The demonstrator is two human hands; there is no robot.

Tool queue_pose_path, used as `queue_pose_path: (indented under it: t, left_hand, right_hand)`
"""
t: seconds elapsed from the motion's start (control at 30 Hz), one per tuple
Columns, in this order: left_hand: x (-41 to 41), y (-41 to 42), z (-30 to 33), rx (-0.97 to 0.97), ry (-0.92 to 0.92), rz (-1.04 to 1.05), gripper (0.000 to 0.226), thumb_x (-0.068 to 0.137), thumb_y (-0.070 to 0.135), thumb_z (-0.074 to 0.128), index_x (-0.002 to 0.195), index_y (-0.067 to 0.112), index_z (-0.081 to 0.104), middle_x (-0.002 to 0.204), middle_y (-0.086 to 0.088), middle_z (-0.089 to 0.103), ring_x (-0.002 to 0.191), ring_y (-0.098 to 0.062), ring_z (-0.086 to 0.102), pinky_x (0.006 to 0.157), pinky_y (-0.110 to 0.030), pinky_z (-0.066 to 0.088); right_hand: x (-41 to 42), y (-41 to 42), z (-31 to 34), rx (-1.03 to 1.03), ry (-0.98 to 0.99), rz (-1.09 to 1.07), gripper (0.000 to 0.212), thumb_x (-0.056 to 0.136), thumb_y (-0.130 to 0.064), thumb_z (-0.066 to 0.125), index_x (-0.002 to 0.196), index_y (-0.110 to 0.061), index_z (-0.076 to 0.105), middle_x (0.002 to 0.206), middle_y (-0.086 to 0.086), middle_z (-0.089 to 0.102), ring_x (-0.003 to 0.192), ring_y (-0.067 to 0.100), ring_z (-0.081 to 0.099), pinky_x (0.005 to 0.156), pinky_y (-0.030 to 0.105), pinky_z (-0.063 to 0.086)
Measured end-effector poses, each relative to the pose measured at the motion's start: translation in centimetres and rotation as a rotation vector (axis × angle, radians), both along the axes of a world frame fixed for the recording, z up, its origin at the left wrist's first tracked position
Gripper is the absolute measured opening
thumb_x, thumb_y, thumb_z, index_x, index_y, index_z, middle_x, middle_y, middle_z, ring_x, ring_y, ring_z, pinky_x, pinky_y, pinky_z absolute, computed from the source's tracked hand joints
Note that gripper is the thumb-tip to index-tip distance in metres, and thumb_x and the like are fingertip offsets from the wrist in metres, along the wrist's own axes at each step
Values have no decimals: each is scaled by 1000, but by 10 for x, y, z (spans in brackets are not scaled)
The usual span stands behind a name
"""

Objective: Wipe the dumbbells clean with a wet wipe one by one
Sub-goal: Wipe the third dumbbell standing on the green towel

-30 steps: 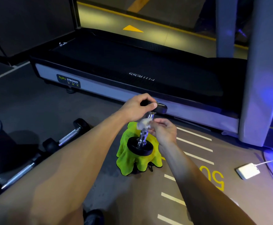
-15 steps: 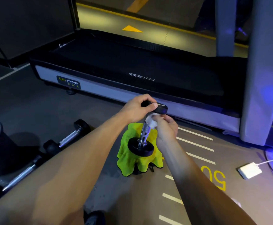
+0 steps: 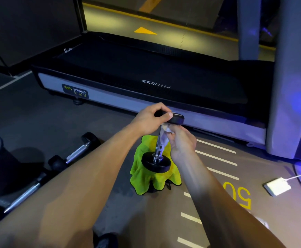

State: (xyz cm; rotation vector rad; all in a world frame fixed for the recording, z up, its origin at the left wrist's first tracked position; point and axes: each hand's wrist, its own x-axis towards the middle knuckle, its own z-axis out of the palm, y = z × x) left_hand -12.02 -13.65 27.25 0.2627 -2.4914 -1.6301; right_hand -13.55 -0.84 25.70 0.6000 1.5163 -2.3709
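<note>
Grey gym floor (image 3: 38,119) with white stripes runs up to a black treadmill (image 3: 146,72). On it, a dumbbell (image 3: 159,151) stands upright on a green cloth (image 3: 142,178), black discs at both ends and a shiny ridged bar between. Left hand (image 3: 151,119) has its grip around the top disc. Right hand (image 3: 180,142) pinches a white wipe (image 3: 164,136) against the bar just under that disc. Two more dumbbells (image 3: 74,153) lie to the left.

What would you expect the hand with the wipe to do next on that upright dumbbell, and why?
Probably slide down: the right hand pinches the white wet wipe round the chrome handle just under the top black plate, gripped by the left hand; lower handle shows bare.
</note>
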Motion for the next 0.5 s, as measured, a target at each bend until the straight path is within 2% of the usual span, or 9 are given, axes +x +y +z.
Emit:
queue_pose_path:
  t: [0.07, 0.17, 0.3, 0.4, 0.5]
  left_hand:
    - [1, -3, 0, 7, 5, -6, 9, 97, 37, 68, 102, 31, 72, 102, 18, 70, 91, 5, 58, 78, -17, 39]
    - [2, -4, 0, -8, 6, 7, 9, 97, 38, 68, 101, 32, 72, 103, 18, 71, 91, 6, 58, 80, -17, 40]
    - [5, -6, 1, 4, 2, 12, 10, 97, 36, 68, 103, 29, 72, 103, 17, 72, 83, 16, 57, 72, -1, 38]
    - [7, -6, 3, 4, -8, 3, 11, 98, 35, 68, 104, 29, 73, 104, 16, 72, 85, 13, 58, 76, -7, 40]
    - [9, -6, 6, 12, -18, 2, 11, 97, 35, 68, 104, 28, 72, 108, 15, 72, 97, 6, 60, 80, -10, 40]
  right_hand:
    - [0, 0, -4, 27, 12, 5, 18, 82, 12, 72, 93, -2, 67, 62, 3, 72, 51, 11, 70, 59, 20, 60]
    - [1, 1, -14, 94, -14, 28, 13, 83, 6, 77, 86, -2, 66, 72, 15, 71, 53, 20, 68, 62, 25, 62]
    - [-5, 0, -12, 78, -27, -10, 17, 85, 11, 70, 77, -3, 64, 70, 16, 69, 57, 24, 64, 65, 29, 62]
    - [-10, -2, -12, 36, -9, -33, 16, 85, 13, 67, 82, -3, 67, 75, 16, 68, 63, 24, 63, 66, 29, 61]
    - [-7, 3, -25, 153, -20, 65, 14, 87, 8, 69, 79, -4, 67, 73, 15, 67, 59, 22, 60, 60, 31, 57]
